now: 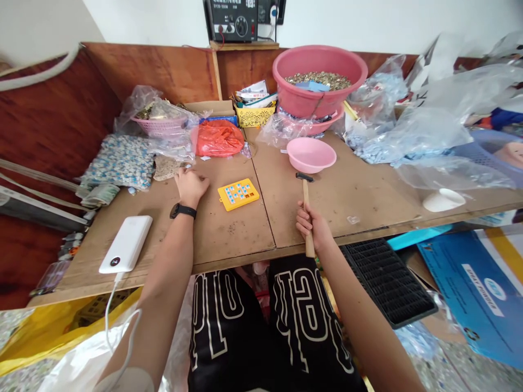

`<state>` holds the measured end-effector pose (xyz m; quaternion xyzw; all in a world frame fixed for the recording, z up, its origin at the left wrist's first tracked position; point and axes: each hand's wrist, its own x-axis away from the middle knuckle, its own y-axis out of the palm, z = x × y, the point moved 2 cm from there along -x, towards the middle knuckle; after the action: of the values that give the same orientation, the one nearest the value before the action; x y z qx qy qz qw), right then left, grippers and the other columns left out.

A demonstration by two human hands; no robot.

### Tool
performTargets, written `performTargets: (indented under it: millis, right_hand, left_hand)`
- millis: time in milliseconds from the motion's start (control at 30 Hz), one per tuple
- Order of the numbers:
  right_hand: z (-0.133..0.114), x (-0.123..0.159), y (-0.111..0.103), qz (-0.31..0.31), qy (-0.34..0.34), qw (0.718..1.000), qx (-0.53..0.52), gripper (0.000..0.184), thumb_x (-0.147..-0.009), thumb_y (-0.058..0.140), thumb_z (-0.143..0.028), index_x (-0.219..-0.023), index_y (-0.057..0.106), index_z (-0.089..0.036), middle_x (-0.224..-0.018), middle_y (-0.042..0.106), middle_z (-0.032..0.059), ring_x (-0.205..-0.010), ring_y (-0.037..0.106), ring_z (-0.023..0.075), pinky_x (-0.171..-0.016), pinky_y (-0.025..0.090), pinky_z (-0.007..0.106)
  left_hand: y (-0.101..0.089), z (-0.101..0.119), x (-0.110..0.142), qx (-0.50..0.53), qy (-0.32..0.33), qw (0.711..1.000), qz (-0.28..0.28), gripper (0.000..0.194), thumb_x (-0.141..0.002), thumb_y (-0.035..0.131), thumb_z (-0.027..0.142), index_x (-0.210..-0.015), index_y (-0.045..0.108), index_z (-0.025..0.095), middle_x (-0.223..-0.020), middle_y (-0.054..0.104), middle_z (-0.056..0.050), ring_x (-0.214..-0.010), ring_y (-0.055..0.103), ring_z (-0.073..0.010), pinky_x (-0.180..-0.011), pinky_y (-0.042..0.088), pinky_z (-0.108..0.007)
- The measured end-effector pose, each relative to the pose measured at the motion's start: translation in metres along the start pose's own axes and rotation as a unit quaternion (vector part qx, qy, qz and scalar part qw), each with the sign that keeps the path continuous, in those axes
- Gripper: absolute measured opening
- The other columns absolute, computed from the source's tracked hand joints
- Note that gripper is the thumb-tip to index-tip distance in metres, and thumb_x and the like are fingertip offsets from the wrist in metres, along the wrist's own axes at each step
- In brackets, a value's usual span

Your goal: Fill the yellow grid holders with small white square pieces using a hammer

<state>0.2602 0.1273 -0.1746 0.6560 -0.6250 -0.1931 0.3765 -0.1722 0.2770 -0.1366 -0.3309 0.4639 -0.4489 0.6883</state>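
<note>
My right hand (pixel 312 224) is wrapped round the wooden handle of a hammer (pixel 306 197), whose dark metal head points away from me, just in front of a small pink bowl (pixel 311 154). On the left, my left hand (pixel 190 186), with a black band on its wrist, rests on the table with curled fingers. Its fingertips are mostly hidden, beside a few tiny pieces and a speckled tan piece (pixel 165 167). Between the hands lies a yellow tray (pixel 238 194) with small blue-and-white pieces in rows and a few brown spots at one corner.
A white power bank (pixel 126 244) with a cable lies at left. Behind are a bag of blue-and-white pieces (pixel 118 162), a red plastic bag (pixel 219 138), a yellow basket (pixel 255 116) and a large pink tub (pixel 320 81) of metal bits. A white cup (pixel 443 200) lies at right.
</note>
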Motion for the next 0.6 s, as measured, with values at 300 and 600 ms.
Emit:
performTargets:
  millis: [300, 600]
  right_hand:
    - [-0.001, 0.001, 0.004, 0.009, 0.0, 1.0, 0.023, 0.02, -0.102, 0.083, -0.028, -0.114, 0.067, -0.023, -0.066, 0.041, -0.0134, -0.04, 0.026, 0.0048, -0.033, 0.03, 0.014]
    - [0.0, 0.002, 0.0, 0.001, 0.002, 1.0, 0.015, 0.022, -0.102, 0.083, -0.027, -0.115, 0.065, -0.023, -0.066, 0.041, -0.0138, -0.04, 0.026, 0.0045, -0.033, 0.032, 0.013]
  left_hand:
    - [0.015, -0.013, -0.009, 0.039, -0.037, 0.999, 0.001, 0.029, -0.088, 0.071, 0.039, -0.103, 0.086, 0.02, -0.125, 0.077, -0.026, -0.143, 0.046, -0.0554, -0.122, 0.038, -0.074]
    - [0.016, 0.001, 0.006, 0.008, -0.042, 0.999, 0.024, 0.033, -0.1, 0.061, 0.035, -0.113, 0.085, 0.018, -0.14, 0.071, -0.03, -0.145, 0.046, -0.0552, -0.119, 0.037, -0.073]
